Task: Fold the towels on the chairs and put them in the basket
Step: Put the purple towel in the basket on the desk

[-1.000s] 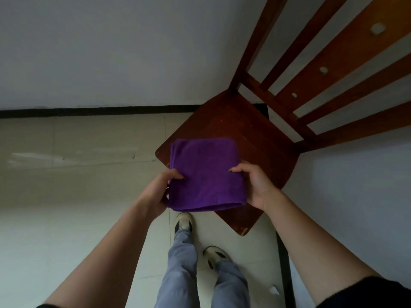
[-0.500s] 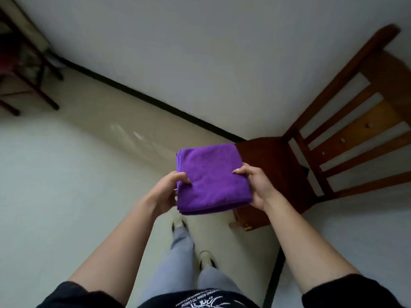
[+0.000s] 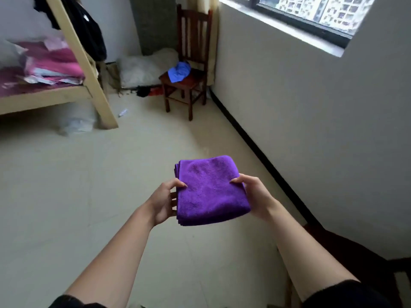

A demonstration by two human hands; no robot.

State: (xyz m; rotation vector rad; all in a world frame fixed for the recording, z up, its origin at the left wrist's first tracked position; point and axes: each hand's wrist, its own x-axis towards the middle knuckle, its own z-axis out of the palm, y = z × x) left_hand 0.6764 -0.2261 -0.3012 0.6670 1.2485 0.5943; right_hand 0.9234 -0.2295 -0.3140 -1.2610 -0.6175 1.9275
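Observation:
A folded purple towel is held flat in the air in front of me, above the floor. My left hand grips its left edge, thumb on top. My right hand grips its right edge the same way. Across the room a dark wooden chair stands by the wall, and a crumpled blue towel lies on its seat. No basket is in view.
A bed with a pale wooden frame and pink bedding stands at the left. White bags and clutter lie by the far wall. The chair beside me shows at the lower right. A white wall with a window runs along the right.
The purple towel has been lifted off the near chair's seat. My view has swung left and up from that chair toward the room, with both hands still holding the towel.

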